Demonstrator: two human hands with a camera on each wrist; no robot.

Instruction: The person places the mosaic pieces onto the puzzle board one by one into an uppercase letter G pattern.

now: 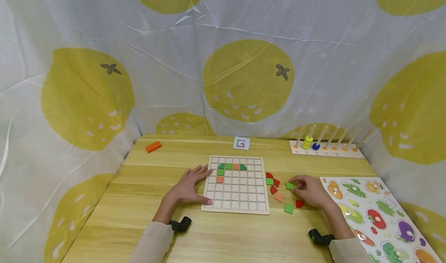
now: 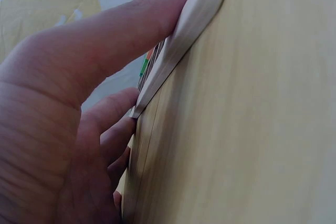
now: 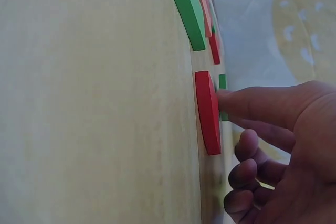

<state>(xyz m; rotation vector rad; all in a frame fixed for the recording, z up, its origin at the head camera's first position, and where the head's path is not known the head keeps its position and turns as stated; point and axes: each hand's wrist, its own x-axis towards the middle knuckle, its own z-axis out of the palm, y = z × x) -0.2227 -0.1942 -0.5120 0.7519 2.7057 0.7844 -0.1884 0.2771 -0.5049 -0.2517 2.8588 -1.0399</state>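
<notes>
The fingers (image 1: 296, 182) of my right hand (image 1: 310, 191) pinch a small green square wooden tile (image 1: 289, 185), held just above the pale wooden tabletop (image 1: 146, 201) to the right of the board. In the right wrist view a red wooden tile (image 3: 208, 112) lies flat on the wood just beside my thumb, and a second green square tile (image 3: 189, 10) lies farther along.

My left hand (image 1: 188, 187) rests flat, its fingers (image 2: 126, 30) straight and spread against the left edge of the square wooden grid board (image 1: 237, 199); the left wrist view shows my thumb lying along the board's rim and holding nothing.

On the board, a few tiles already sit near the top left: a row of green pieces with one orange square (image 1: 235, 166), and below them a green and an orange square running down one column.

Between the board and my right hand lie loose pieces: red curved tiles (image 1: 275, 182), a pale orange square (image 1: 278, 197) and the second green square.

Farther out, a small pattern card (image 1: 241, 143) lies behind the board, an orange wooden block (image 1: 153, 147) sits at the far left, a peg rack (image 1: 325, 149) with a yellow and a blue ring stands at the far right, and a fruit puzzle board (image 1: 376, 216) lies at my right.
</notes>
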